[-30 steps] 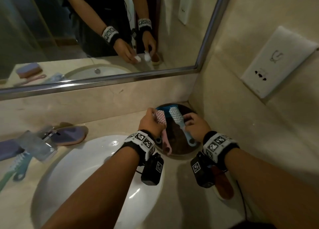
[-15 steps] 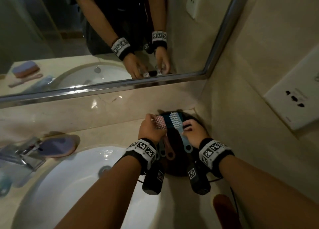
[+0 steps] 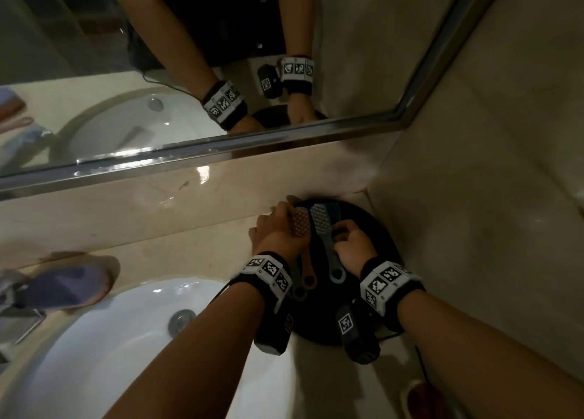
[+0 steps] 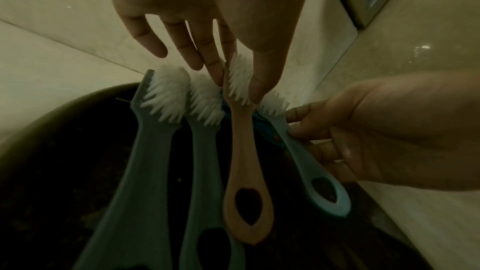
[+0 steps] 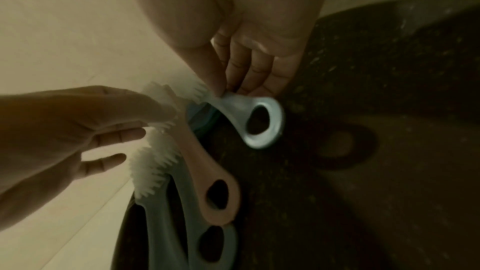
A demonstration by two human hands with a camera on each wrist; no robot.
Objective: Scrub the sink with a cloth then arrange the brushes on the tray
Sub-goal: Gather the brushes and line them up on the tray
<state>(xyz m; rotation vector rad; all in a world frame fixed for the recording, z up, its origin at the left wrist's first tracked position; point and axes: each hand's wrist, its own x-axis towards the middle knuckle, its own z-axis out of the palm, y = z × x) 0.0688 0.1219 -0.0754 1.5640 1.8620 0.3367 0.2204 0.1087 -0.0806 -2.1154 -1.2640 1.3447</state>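
Observation:
A dark round tray [image 3: 380, 254] sits in the counter's back right corner with several brushes lying side by side on it. My left hand [image 3: 279, 227] pinches the bristle head of the pink brush [image 4: 245, 151] between thumb and fingers. To its right, my right hand [image 3: 346, 238] pinches the neck of the light blue brush [image 5: 259, 114] at the fingertips. Two grey-green brushes [image 4: 148, 151] lie left of the pink one. A teal brush [image 3: 333, 211] lies partly hidden under the blue one. The purple cloth [image 3: 66, 286] rests on the counter behind the sink.
The white sink [image 3: 94, 355] with its drain [image 3: 181, 319] lies under my left forearm. A faucet [image 3: 15, 308] stands at the far left. The mirror [image 3: 189, 71] and the right wall close in the tray's corner. A red-brown object [image 3: 423, 399] sits at the counter's near right.
Both hands have stayed on the pink and blue brushes and brought their heads closer together on the tray. The head view has tilted down and to the right.

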